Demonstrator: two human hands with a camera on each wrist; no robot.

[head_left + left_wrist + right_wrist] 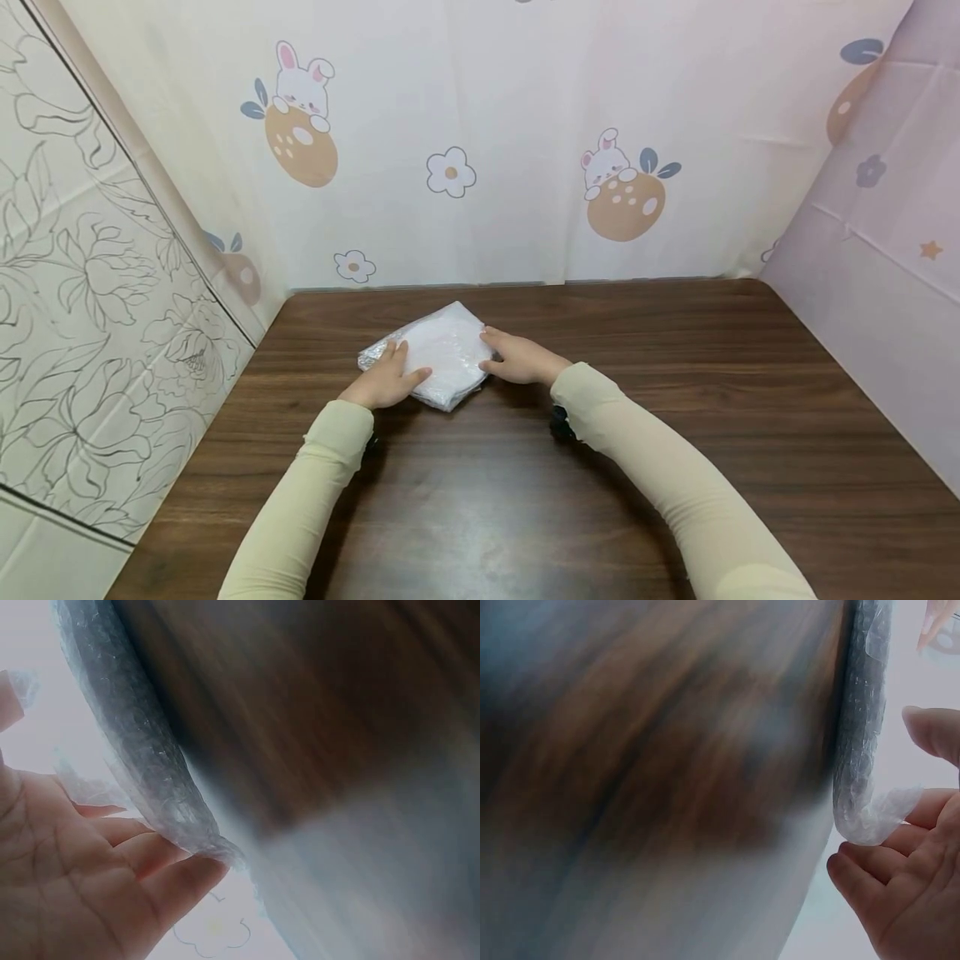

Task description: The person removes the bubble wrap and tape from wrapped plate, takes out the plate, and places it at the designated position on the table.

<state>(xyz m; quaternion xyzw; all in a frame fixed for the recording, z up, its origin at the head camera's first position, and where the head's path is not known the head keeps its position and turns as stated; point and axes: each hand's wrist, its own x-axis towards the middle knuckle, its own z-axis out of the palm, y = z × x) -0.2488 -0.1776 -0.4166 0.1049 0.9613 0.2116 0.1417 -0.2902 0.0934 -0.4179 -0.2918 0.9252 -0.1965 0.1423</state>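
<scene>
A flat, whitish bundle of bubble wrap [450, 350] lies on the dark wooden table, turned like a diamond. My left hand [384, 382] rests on its left edge, fingers stretched over the plastic and thumb spread toward the middle. In the left wrist view, straight fingers [176, 889] touch the crinkled rim. At the bundle's right corner, my right hand [519, 357] touches the side with extended fingers. The right wrist view shows its thumb [934, 735] held apart from the other fingers, which lie against the clear plastic edge. Whether anything is inside the wrap cannot be told.
The brown wood-grain table [675, 400] reaches back to a white curtain [510, 100] printed with rabbits and flowers. A panel with line-drawn flowers [97, 275] stands along the left side. A pale lilac sheet [885, 233] hangs on the right.
</scene>
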